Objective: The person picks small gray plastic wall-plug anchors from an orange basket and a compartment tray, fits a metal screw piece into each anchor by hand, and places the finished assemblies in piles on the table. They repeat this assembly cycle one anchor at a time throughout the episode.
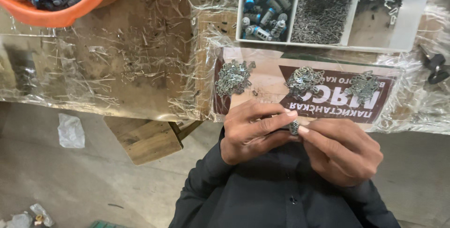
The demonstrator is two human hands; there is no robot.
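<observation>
**Small metal part pinched between both grips**

You held a small metal piece [294,127] between your left hand [251,132] and right hand [342,150], both grips closed on it, apparently by the fingertips, just below the plastic-wrapped desk [140,59] with its compartment tray [328,45].

Flat rectangular cardboard package panel [328,92], maroon and tan, under clear film on bench

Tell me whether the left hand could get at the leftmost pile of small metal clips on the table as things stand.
Probably yes. The leftmost pile of clips lies in the open just beyond the left hand, with nothing between them. But that hand and the right hand are both pinching a small metal part, so it would have to let go first.
</observation>
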